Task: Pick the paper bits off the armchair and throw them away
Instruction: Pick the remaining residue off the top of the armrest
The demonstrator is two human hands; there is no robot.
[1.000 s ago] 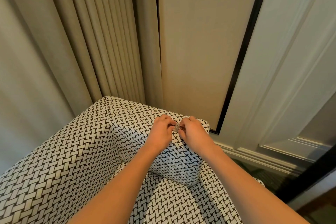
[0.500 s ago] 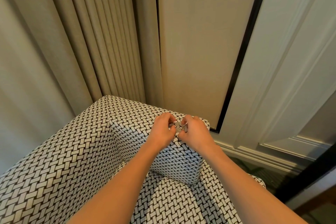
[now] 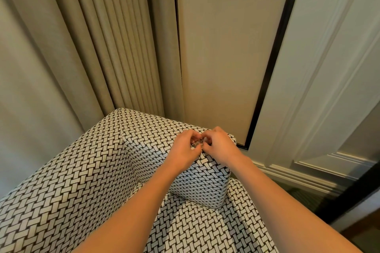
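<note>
Grip: left hand (image 3: 186,150) and right hand (image 3: 223,145) meet fingertip to fingertip, both curled in and pinching one small crumpled pale paper bit with dark grey marks (image 3: 197,143) between them.
Place of the paper bit: held at the top edge of the armchair's far side wall, near its right corner, at or just above the fabric; whether it touches the fabric cannot be told.
Axis and pointing: the paper bit is a scrunched lump mostly hidden by fingers; its long axis and heading cannot be told.
Writing: the dark marks on the paper are too small and blurred to read.
Forearms: both bare, reaching in from the lower edge and converging on the chair's top.
Armchair: boxy upholstered armchair in black-and-white basket-weave fabric (image 3: 82,170), seat nearest, walls rising beyond.
Curtain: beige pleated curtain (image 3: 107,43) hangs just behind the chair.
Wall panel: plain beige panel with a black edge strip (image 3: 226,47), behind the hands.
Door: white moulded panel (image 3: 333,71) to the right.
</note>
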